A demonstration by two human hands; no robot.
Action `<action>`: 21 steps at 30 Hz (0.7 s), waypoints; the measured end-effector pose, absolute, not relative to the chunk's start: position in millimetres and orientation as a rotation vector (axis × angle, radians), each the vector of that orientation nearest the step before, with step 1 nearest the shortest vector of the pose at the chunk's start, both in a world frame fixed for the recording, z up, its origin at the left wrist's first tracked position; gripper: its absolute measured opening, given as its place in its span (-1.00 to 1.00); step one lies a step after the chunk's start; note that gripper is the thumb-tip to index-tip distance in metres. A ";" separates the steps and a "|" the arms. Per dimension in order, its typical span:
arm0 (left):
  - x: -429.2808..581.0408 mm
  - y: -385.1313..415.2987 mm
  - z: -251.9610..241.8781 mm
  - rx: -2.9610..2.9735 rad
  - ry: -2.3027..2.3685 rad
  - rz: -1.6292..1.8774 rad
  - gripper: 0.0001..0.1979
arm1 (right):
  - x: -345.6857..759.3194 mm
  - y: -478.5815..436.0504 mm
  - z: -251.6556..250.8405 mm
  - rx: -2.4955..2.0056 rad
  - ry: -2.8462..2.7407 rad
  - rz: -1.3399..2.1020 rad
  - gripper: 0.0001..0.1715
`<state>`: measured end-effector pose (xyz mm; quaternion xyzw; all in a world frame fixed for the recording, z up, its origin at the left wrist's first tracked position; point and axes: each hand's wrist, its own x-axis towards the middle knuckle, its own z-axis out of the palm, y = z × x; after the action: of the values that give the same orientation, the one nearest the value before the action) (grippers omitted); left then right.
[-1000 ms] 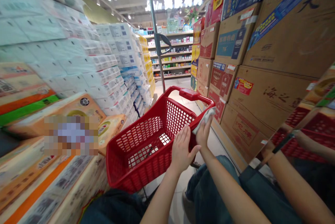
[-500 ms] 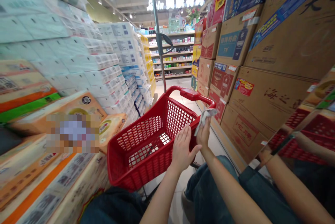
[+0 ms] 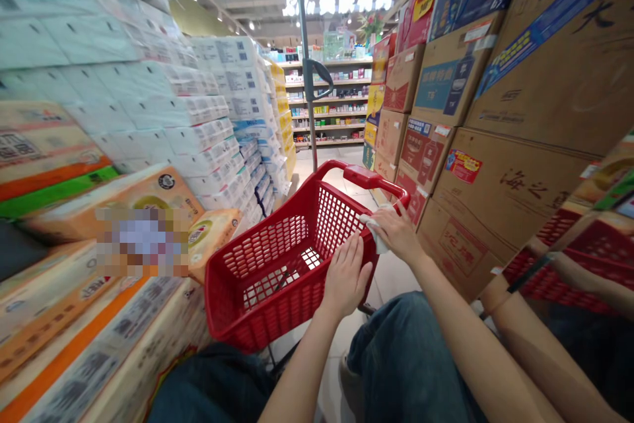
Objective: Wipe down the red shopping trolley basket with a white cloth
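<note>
Two bare hands are being held on one red basket (image 3: 232,317) here, pretty simple setup. The left hand (image 3: 347,279) is being laid flat on its near wall, fingers open, seemingly to steady it. The right hand (image 3: 393,228) is being curled over the rim, fingers closed on one white wipe (image 3: 375,235), which is being pinned against the plastic. Tissue packs (image 3: 148,113) are being shown piled up on the left, cartons (image 3: 500,192) on the right, and one mirror (image 3: 584,258) is reflecting the basket at near right. Shelves (image 3: 329,103) are being seen far ahead.
</note>
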<state>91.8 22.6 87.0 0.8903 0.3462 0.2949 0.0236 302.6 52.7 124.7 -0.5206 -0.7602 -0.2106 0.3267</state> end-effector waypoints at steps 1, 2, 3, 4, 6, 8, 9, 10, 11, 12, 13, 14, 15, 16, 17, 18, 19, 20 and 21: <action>91.9 22.5 87.2 2.747 1.079 0.919 -0.46 | 311.8 56.6 129.6 -1.376 -1.959 -0.562 -0.69; 92.2 22.4 87.2 2.740 1.084 0.928 -0.48 | 319.6 61.1 133.9 -1.399 -1.897 -0.570 -0.69; 92.6 22.3 87.0 2.737 1.084 0.937 -0.48 | 324.2 65.0 136.8 -1.428 -1.812 -0.579 -0.67; 93.0 22.3 86.7 2.736 1.082 0.945 -0.48 | 324.2 67.4 137.5 -1.457 -1.726 -0.587 -0.66; 94.0 22.3 85.6 2.739 1.079 0.955 -0.48 | 310.4 66.0 132.4 -1.490 -1.642 -0.598 -0.64; 94.4 22.5 84.8 2.747 1.079 0.955 -0.47 | 288.7 57.6 122.7 -1.466 -1.727 -0.585 -0.64; 94.4 22.6 84.9 2.752 1.078 0.952 -0.47 | 280.5 53.0 118.6 -1.429 -1.823 -0.567 -0.65; 94.3 22.7 85.2 2.755 1.078 0.949 -0.47 | 276.7 49.4 116.3 -1.385 -1.925 -0.543 -0.66; 94.1 22.7 85.8 2.755 1.079 0.947 -0.47 | 278.0 47.9 116.3 -1.349 -1.998 -0.522 -0.67; 93.9 22.6 86.7 2.753 1.080 0.941 -0.47 | 284.2 48.6 118.3 -1.333 -2.021 -0.511 -0.67; 93.7 22.5 87.6 2.748 1.081 0.935 -0.47 | 293.7 51.6 121.8 -1.337 -1.994 -0.511 -0.66; 93.7 22.2 88.4 2.740 1.084 0.930 -0.48 | 304.3 56.2 125.8 -1.357 -1.931 -0.516 -0.66; 93.8 22.0 89.0 2.732 1.087 0.929 -0.48 | 313.4 61.3 129.2 -1.385 -1.844 -0.525 -0.64; 94.0 21.8 89.4 2.727 1.088 0.928 -0.48 | 318.8 65.8 131.0 -1.415 -1.745 -0.535 -0.62; 94.4 21.6 89.4 2.723 1.089 0.928 -0.48 | 319.3 68.8 130.5 -1.441 -1.652 -0.546 -0.60; 94.8 21.6 89.1 2.720 1.090 0.931 -0.48 | 314.7 69.5 127.3 -1.459 -1.583 -0.552 -0.59; 95.1 21.7 88.7 2.718 1.090 0.936 -0.48 | 306.1 67.9 121.9 -1.463 -1.554 -0.550 -0.59; 95.4 21.8 88.2 2.718 1.089 0.940 -0.48 | 295.6 64.4 114.8 -1.453 -1.566 -0.540 -0.60; 95.5 22.0 87.8 2.717 1.086 0.943 -0.48 | 285.6 59.7 107.2 -1.426 -1.623 -0.524 -0.62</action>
<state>95.5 22.0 87.8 0.8833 0.3531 0.3065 0.0334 285.6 59.7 107.2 -0.5750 -0.6543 -0.2111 0.4435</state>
